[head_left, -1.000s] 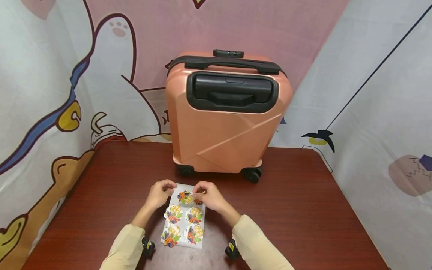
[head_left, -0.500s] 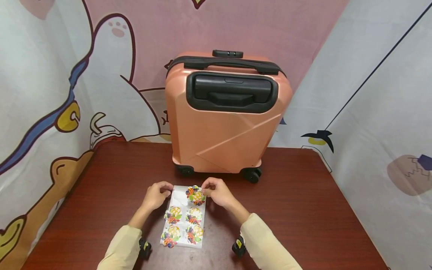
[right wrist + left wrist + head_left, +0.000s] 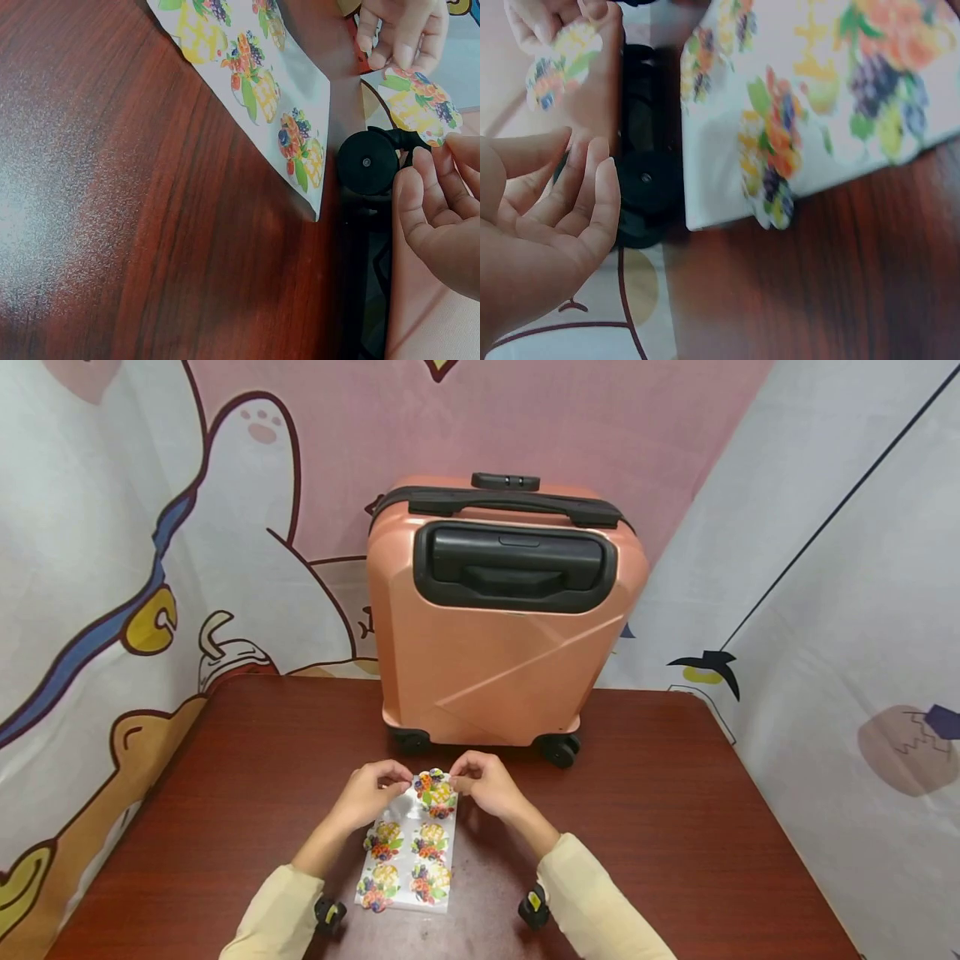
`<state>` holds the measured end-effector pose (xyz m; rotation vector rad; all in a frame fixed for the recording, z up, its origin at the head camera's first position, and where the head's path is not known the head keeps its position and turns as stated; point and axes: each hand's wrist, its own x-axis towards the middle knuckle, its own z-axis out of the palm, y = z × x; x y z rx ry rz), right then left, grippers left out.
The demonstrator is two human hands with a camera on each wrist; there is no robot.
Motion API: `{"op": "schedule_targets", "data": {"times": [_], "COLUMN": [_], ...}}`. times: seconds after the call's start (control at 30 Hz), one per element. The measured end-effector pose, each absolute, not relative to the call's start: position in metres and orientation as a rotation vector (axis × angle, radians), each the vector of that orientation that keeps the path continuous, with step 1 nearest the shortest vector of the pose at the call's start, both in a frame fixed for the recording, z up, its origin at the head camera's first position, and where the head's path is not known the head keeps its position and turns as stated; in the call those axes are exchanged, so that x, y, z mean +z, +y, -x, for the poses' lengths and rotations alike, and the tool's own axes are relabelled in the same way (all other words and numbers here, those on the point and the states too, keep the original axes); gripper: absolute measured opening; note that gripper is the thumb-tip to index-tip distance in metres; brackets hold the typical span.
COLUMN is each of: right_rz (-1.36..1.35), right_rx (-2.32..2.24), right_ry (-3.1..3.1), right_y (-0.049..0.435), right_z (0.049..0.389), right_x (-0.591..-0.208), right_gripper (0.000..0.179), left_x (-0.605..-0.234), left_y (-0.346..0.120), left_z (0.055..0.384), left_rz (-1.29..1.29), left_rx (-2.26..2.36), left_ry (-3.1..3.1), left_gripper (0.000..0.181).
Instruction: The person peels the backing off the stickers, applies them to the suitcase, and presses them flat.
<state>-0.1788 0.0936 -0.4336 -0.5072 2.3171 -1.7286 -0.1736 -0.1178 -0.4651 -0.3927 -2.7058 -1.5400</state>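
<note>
In the head view, my right hand pinches a fruit-printed sticker by its right edge above the top of a white sticker sheet. The same loose sticker shows up in the right wrist view, its edge between my right hand's thumb and fingers. My left hand is by the sticker's left side, over the sheet's upper left corner. Seen from the left wrist, the left hand has loosely bent fingers with nothing between them, just apart from the sticker. Several more fruit stickers remain on the sheet.
A pink-orange suitcase stands upright at the back of the brown table, its black wheels just beyond the hands. Behind it hangs a cartoon-printed cloth. Black wrist cameras sit below the sleeves.
The right hand has moved right and slightly up with the sticker, away from the sheet's upper left. The left hand first drew back a little, then came in right towards the sticker.
</note>
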Motion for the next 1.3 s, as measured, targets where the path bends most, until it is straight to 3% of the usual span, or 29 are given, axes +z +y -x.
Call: {"op": "schedule_targets", "data": {"times": [0.23, 0.5, 0.7, 1.03, 1.3], "right_rz": [0.491, 0.476, 0.498, 0.521, 0.473], "right_rx": [-1.760, -1.760, -1.737, -1.735, -1.823], "right_ry": [2.345, 2.401, 2.436, 2.495, 2.575], "right_y": [0.094, 0.096, 0.095, 0.086, 0.084], "right_z": [0.187, 0.189, 0.191, 0.178, 0.196], "right_x": [-0.447, -0.443, -0.431, -0.375, -0.377], "right_gripper": [0.003, 0.003, 0.005, 0.007, 0.009], "left_x": [-0.457, -0.450, -0.446, -0.426, -0.402], "left_y": [-0.111, -0.108, -0.107, -0.103, -0.099], "left_z": [0.171, 0.170, 0.172, 0.175, 0.181], "left_rz": [0.520, 0.434, 0.458, 0.385, 0.346], "left_rx": [-1.586, -1.690, -1.661, -1.573, -1.487], "left_ry": [-2.676, -2.640, -2.619, -2.567, -2.491], "left_gripper": [0.004, 0.005, 0.007, 0.005, 0.005]}}
